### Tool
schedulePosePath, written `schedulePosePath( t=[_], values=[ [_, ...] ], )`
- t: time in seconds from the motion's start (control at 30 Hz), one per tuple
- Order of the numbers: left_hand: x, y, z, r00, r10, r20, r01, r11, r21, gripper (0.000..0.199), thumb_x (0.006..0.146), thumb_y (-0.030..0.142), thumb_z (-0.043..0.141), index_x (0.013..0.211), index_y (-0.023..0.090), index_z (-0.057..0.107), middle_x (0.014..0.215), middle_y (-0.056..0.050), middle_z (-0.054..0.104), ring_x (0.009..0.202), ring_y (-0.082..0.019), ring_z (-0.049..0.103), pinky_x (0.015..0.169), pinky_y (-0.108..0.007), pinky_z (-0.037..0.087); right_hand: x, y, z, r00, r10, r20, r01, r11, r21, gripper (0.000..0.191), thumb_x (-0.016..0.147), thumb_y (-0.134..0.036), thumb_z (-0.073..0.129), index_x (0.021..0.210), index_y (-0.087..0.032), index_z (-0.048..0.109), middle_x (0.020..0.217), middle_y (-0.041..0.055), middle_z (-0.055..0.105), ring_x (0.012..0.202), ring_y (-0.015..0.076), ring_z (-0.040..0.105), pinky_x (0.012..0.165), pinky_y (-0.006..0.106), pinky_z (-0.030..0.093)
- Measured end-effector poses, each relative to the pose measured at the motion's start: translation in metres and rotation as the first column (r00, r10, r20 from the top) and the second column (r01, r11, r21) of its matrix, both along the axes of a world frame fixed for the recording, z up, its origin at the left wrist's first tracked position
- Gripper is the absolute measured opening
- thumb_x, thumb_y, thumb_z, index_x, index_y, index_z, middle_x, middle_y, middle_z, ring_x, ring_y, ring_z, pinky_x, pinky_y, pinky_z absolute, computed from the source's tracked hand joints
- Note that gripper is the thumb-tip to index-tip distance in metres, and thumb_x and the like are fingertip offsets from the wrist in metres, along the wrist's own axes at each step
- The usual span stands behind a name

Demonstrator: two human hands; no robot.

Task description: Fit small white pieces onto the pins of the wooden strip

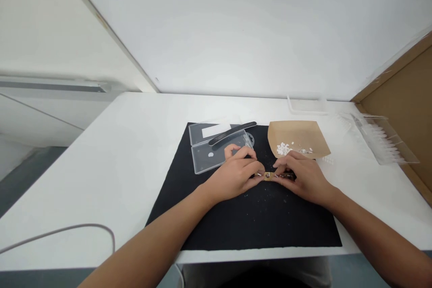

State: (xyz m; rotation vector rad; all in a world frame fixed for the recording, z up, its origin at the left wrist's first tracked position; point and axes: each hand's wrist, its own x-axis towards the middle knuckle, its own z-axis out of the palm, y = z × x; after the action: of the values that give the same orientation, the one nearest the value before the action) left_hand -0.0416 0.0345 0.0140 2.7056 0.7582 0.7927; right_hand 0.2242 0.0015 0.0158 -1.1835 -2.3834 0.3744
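Observation:
A small gold-coloured metal tool (267,176) with a dark end lies level just above or on the black mat (263,220). Pinched around its left end are the thumb and index finger of my left hand (234,175); the other fingers curl loosely. My right hand (303,175) is closed on the dark right end. Fingers cover most of the tool, so its exact kind is hidden. Beyond my left hand lies an opened clear plastic case (202,164), with a dark nail file (232,133) across it. Behind my right hand, a brown paper tray (300,129) holds small white pieces (284,148).
Clear boxes of white nail tips (380,137) stand at the right, near a brown board (408,112). A clear lid (308,105) rests against the back wall. Tiny white crumbs dot the mat. A grey cable (84,225) crosses the white table (111,162) at left.

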Motion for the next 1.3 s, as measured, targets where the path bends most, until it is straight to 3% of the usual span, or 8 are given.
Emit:
schedulePosePath(
  t=[0.17,0.37,0.53,0.73,0.87,1.07,1.3],
  values=[
    [-0.001,0.0,0.004,0.998,0.043,-0.037,-0.044,0.999,-0.007,0.01,0.103,0.03,0.065,0.101,0.02,0.064,0.096,-0.004,0.076,0.107,-0.025,0.061,0.099,-0.044,0.028,-0.005,-0.001,-0.002,1.0,0.022,-0.022,-0.019,0.992,0.128,0.021,0.102,-0.035,0.07,0.118,-0.025,0.06,0.085,-0.001,0.075,0.083,0.0196,0.063,0.072,0.031,0.048],
    [-0.002,0.003,0.004,0.997,0.006,-0.074,-0.007,1.0,-0.004,0.016,0.104,0.032,0.061,0.096,0.018,0.064,0.095,-0.005,0.071,0.094,-0.022,0.061,0.081,-0.035,0.038,-0.006,-0.001,0.0,0.996,0.082,0.018,-0.084,0.98,0.18,0.007,0.101,-0.029,0.069,0.102,-0.023,0.065,0.086,0.0003,0.073,0.081,0.0185,0.06,0.074,0.032,0.048],
    [-0.004,0.002,0.001,0.997,-0.004,-0.075,0.002,0.999,-0.032,0.014,0.104,0.029,0.061,0.095,0.019,0.063,0.091,-0.005,0.069,0.086,-0.02,0.062,0.076,-0.033,0.041,0.001,0.001,0.005,0.993,0.12,0.014,-0.121,0.986,0.114,0.018,0.099,-0.035,0.073,0.111,-0.023,0.066,0.095,0.0026,0.075,0.089,0.0204,0.063,0.079,0.033,0.051],
    [-0.004,0.001,0.002,0.997,-0.023,-0.08,0.019,0.999,-0.042,0.016,0.104,0.027,0.057,0.091,0.018,0.062,0.084,-0.004,0.067,0.076,-0.018,0.059,0.072,-0.032,0.046,0.006,-0.001,0.008,0.992,0.122,0.018,-0.122,0.991,0.053,0.02,0.103,-0.029,0.066,0.122,-0.025,0.063,0.092,0.0019,0.074,0.086,0.0197,0.064,0.074,0.032,0.052],
    [-0.004,-0.001,0.005,0.995,-0.011,-0.103,0.007,0.999,-0.032,0.016,0.105,0.027,0.055,0.092,0.018,0.061,0.083,-0.004,0.065,0.076,-0.019,0.057,0.069,-0.032,0.046,0.008,0.0,0.008,0.99,0.138,0.024,-0.138,0.99,0.001,0.029,0.104,-0.026,0.063,0.132,-0.025,0.057,0.102,0.0026,0.077,0.095,0.0211,0.066,0.08,0.035,0.054],
    [-0.005,-0.001,0.005,0.99,0.013,-0.142,-0.023,0.997,-0.069,0.013,0.103,0.031,0.059,0.103,0.018,0.062,0.096,-0.006,0.067,0.09,-0.022,0.061,0.074,-0.032,0.049,0.005,-0.001,0.007,0.995,0.094,0.035,-0.094,0.995,-0.014,0.03,0.102,-0.023,0.063,0.131,-0.026,0.056,0.103,0.0026,0.078,0.097,0.023,0.067,0.081,0.038,0.055],
    [-0.006,0.0,0.003,0.99,0.029,-0.135,-0.046,0.991,-0.126,0.02,0.1,0.037,0.065,0.093,0.019,0.061,0.089,-0.004,0.065,0.086,-0.021,0.058,0.072,-0.032,0.047,0.004,-0.003,0.006,0.998,0.053,0.04,-0.052,0.999,-0.015,0.032,0.098,-0.023,0.065,0.129,-0.026,0.057,0.101,0.0033,0.077,0.094,0.0233,0.066,0.079,0.037,0.055]
  ],
)
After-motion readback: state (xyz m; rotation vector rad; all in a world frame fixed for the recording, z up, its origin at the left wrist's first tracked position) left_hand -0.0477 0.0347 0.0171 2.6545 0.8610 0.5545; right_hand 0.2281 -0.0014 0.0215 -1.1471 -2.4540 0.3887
